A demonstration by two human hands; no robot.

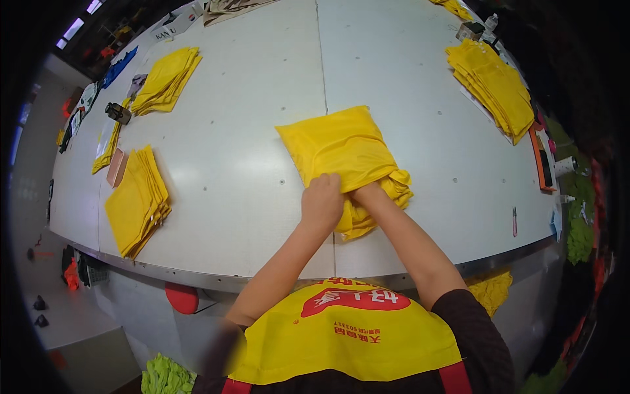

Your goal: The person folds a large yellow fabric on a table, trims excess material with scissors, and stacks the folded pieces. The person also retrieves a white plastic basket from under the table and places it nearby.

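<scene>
A yellow fabric bag (341,148) lies on the white table (249,118) in front of me, stuffed with folded yellow cloth (394,187) that bulges out of its near opening. My left hand (321,200) grips the near edge of the bag's mouth, fingers closed on the fabric. My right hand is hidden inside the bag; only its wrist (371,194) shows at the opening. I wear a yellow apron (341,335) with a red patch.
Stacks of folded yellow bags lie at the left (138,200), the far left (165,80) and the far right (495,85). Small tools and boxes sit along the left and right table edges. Green and yellow cloth lies on the floor below.
</scene>
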